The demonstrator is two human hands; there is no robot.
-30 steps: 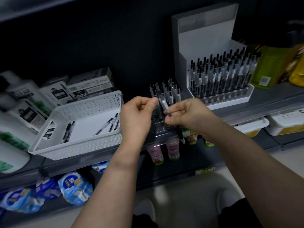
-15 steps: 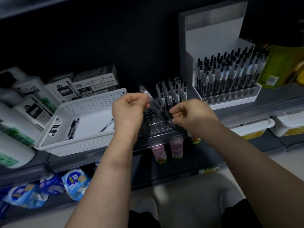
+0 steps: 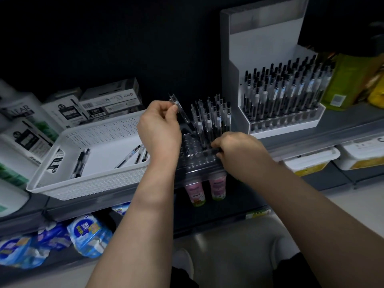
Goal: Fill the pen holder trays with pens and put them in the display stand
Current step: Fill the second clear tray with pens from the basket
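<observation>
A clear pen holder tray (image 3: 195, 161) sits on the shelf edge between my hands, with several pens (image 3: 212, 115) standing in its back rows. My left hand (image 3: 160, 129) pinches a clear pen (image 3: 179, 107), held tilted above the tray's left side. My right hand (image 3: 239, 150) has its fingers curled at the tray's right front; whether it holds a pen or the tray rim is hidden. The white display stand (image 3: 280, 121) at the right holds a full tray of pens. A white basket (image 3: 89, 179) at the left holds a few loose pens (image 3: 131, 154).
Boxes of pens (image 3: 110, 100) and white bottles (image 3: 22, 129) stand behind the basket. A green bottle (image 3: 351, 80) is right of the stand. Pink cups (image 3: 205, 190), blue packets (image 3: 87, 233) and white tubs (image 3: 311, 163) fill the lower shelf.
My right hand dropped from beside my left hand to the tray's right front. My left hand kept the pen it pinches and lifted it slightly leftward. The view shifted left.
</observation>
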